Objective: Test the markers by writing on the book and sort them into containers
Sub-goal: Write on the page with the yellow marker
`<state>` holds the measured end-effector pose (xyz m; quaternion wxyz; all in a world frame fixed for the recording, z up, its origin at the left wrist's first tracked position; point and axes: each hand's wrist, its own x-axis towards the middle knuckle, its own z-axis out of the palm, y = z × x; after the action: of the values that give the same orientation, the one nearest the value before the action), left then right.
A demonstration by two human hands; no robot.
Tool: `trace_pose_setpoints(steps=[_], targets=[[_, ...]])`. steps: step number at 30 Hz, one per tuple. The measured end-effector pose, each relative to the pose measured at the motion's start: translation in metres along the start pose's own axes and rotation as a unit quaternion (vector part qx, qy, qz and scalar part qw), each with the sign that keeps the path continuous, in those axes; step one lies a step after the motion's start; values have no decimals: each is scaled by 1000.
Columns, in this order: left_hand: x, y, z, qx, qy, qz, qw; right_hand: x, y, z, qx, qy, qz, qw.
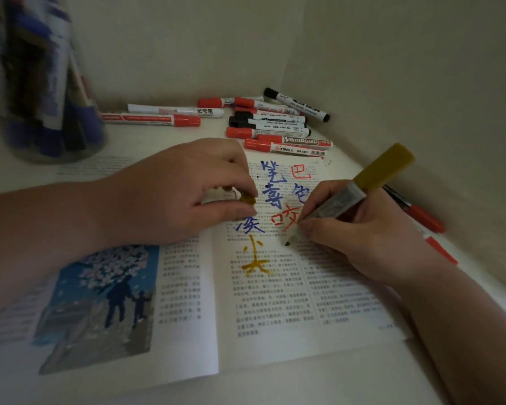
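Note:
An open book (275, 317) lies flat on the table, its right page covered with blue, red and mustard-yellow handwriting. My right hand (354, 235) grips a mustard-yellow marker (362, 185), tip just above the page beside the yellow strokes. My left hand (181, 191) rests on the book's middle and pinches the marker's yellow cap (247, 198). A pile of red and black capped markers (275, 124) lies behind the book.
A clear container (50, 83) holding blue and dark markers stands at the far left, blurred. Two red markers (424, 217) lie at the right by the wall. Walls close in behind and on the right.

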<state>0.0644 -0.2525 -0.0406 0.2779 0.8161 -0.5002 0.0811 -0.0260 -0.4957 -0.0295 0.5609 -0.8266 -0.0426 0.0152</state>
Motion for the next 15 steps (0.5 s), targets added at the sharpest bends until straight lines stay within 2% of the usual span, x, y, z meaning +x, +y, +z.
trace_pose_setpoints(steps=[15], targets=[[-1, 0, 3, -2, -22, -18, 1000, 0, 1, 0, 2, 2, -8, 1000]])
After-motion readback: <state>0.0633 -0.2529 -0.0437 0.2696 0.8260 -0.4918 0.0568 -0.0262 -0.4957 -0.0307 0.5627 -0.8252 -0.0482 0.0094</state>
